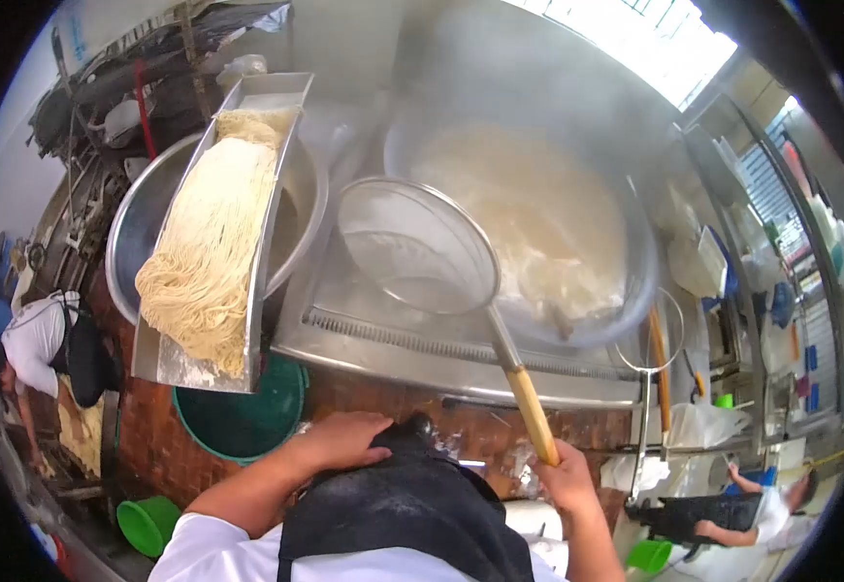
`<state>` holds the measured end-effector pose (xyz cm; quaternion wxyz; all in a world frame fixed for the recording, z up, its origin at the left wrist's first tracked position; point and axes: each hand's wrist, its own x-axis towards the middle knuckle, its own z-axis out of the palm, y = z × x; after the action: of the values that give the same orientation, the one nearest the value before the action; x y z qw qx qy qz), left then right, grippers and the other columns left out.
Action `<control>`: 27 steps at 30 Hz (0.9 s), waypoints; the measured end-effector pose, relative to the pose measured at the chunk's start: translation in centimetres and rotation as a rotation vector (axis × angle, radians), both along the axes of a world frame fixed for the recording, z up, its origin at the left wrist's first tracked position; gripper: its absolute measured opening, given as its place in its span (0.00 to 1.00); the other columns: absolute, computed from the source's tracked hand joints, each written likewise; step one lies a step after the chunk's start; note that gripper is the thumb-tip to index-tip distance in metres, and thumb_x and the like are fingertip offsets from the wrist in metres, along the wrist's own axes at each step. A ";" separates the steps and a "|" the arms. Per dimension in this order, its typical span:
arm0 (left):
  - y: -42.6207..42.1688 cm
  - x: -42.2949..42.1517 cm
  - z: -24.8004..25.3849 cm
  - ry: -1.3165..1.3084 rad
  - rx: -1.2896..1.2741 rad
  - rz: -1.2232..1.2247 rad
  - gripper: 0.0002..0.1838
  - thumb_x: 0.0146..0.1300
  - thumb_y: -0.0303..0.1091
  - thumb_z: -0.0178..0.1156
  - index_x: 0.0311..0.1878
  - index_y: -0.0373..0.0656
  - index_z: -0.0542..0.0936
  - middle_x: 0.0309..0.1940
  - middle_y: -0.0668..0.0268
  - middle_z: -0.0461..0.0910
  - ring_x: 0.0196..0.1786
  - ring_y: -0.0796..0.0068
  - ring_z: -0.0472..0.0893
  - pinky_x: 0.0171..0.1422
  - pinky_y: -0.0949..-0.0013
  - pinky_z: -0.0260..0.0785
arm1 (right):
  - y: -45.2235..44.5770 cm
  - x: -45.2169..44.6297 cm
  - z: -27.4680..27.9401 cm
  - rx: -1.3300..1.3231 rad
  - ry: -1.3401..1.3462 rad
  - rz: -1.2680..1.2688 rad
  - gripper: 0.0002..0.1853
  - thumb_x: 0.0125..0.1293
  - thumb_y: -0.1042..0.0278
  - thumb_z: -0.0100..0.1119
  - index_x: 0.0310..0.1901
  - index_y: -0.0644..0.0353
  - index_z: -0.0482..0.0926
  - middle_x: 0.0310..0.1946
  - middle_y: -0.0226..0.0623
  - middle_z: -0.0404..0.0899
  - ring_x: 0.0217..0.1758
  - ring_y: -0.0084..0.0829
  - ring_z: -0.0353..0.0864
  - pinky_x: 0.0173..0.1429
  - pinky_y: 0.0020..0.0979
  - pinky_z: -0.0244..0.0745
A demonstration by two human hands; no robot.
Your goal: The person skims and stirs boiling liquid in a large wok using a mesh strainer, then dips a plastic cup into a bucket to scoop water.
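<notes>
My right hand [566, 473] is closed round the wooden handle [531, 412] of a large round mesh strainer [417, 242]. The strainer's mesh is over the metal stove top, beside a big steaming pot [558, 223] of cloudy, foaming liquid. My left hand [349, 439] lies against the black apron [393, 504] at my front, fingers stretched out, holding nothing. To the left, a long metal tray [257, 330] heaped with pale noodles [213, 242] rests across a wide metal basin [126, 223].
A dark green tub [247, 412] stands on the brown floor below the tray. A person [44, 335] bends over at the far left; another person [776, 509] is at the lower right. A wire ring tool [647, 369] hangs right of the stove.
</notes>
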<state>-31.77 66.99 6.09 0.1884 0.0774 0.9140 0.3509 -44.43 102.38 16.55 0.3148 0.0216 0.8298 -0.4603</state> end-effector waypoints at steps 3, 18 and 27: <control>0.1 -0.3 0.1 0.014 0.002 -0.002 0.36 0.69 0.53 0.61 0.70 0.34 0.72 0.70 0.46 0.73 0.72 0.48 0.73 0.76 0.55 0.66 | -0.9 -0.2 -0.9 0.224 0.353 0.108 0.14 0.64 0.75 0.64 0.52 0.62 0.83 0.32 0.28 0.81 0.31 0.21 0.77 0.38 0.26 0.73; 0.5 -0.3 0.2 -0.020 -0.014 -0.005 0.37 0.69 0.54 0.61 0.71 0.34 0.71 0.70 0.45 0.72 0.72 0.48 0.72 0.77 0.55 0.65 | 0.5 -3.0 -0.7 -0.120 0.111 -0.208 0.08 0.68 0.70 0.66 0.46 0.60 0.81 0.26 0.23 0.76 0.22 0.16 0.72 0.26 0.21 0.66; 0.8 -0.2 -0.2 -0.077 0.013 0.023 0.38 0.68 0.55 0.62 0.71 0.36 0.72 0.72 0.48 0.71 0.73 0.49 0.71 0.77 0.54 0.64 | 2.2 -10.3 0.0 -0.028 0.179 -0.319 0.08 0.70 0.72 0.61 0.47 0.60 0.74 0.25 0.29 0.74 0.19 0.22 0.72 0.22 0.27 0.70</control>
<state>-32.02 67.77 5.88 0.2191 0.0543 0.9046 0.3615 -54.77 104.55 16.54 0.1631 0.1076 0.8340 -0.5160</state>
